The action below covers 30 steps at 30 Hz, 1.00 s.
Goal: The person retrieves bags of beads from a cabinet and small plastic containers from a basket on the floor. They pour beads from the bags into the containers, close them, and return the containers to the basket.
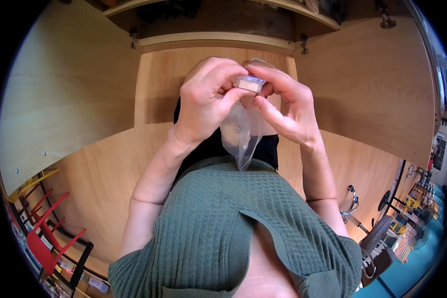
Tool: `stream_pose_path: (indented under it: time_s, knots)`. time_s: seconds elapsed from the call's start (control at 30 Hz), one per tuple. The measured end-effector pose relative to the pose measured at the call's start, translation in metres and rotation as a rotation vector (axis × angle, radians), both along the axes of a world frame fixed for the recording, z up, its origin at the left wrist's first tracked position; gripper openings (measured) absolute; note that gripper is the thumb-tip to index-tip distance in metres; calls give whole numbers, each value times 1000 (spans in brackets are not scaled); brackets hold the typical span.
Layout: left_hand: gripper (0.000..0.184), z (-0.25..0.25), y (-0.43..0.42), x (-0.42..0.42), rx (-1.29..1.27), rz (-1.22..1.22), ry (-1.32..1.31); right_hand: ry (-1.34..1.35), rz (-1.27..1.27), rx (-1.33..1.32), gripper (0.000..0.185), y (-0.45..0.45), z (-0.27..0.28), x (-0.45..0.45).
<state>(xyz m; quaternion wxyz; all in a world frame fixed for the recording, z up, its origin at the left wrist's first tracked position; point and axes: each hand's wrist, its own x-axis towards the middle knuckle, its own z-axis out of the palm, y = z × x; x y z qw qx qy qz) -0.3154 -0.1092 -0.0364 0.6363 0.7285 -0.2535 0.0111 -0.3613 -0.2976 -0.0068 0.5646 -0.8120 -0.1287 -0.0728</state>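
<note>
Near the top centre, my left hand (203,97) pinches a small clear box (248,84) with a pale label and a purplish top. My right hand (288,102) has its index finger at the box's top edge and its other fingers curled against its side, with the thumb below. Under both hands hangs a clear plastic bag (241,131) with something pale inside that I cannot make out. Its upper part is hidden behind the fingers, so which hand bears it does not show.
Open wooden cabinet doors stand at the left (69,94) and right (372,79). A cabinet shelf (216,39) runs across the top. Red chairs (42,248) are at lower left. A dark office chair (377,236) and a fan (385,200) are at right.
</note>
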Motion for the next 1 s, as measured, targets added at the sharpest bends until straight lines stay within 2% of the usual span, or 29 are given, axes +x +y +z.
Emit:
stream_pose_path:
  time_s: [0.1, 0.3, 0.37, 0.4, 0.5, 0.57, 0.63, 0.67, 0.77, 0.87, 0.93, 1.0]
  knots:
    - [28, 4, 1, 2, -10, -17, 61, -71, -65, -43, 43, 3, -4, -2]
    - [29, 6, -1, 5, 179, -40, -29, -172, -100, -164, 42, -1, -1, -3]
    - [29, 13, -12, 1, 44, 54, 10, -224, -83, -177, 39, -12, -12, 1]
    - [30, 16, -18, -1, -24, 100, 29, -148, -117, -86, 37, -18, -19, -1]
    - [36, 16, -14, -7, 69, 56, 77, 40, -202, 156, 30, -36, -33, -7]
    - [45, 28, -4, -14, 330, -105, 171, 118, -236, 281, 27, -43, -34, -11]
    - [46, 32, -6, -24, 392, -229, 101, 169, -265, 300, 24, -53, -37, -13]
    - [52, 32, -7, -31, 446, -277, 109, 198, -288, 315, 24, -56, -37, -13]
    - [37, 25, -8, -39, 492, -326, 235, 284, -345, 319, 27, -76, -50, -14]
    - [26, 21, -6, -40, 496, -192, 269, 314, -528, 352, 26, -102, -90, -9]
    - [21, 25, -1, -36, 557, -111, 283, 338, -661, 246, 25, -122, -130, -8]
    - [15, 32, 2, -32, 587, -36, 310, 361, -768, 223, 22, -144, -193, -11]
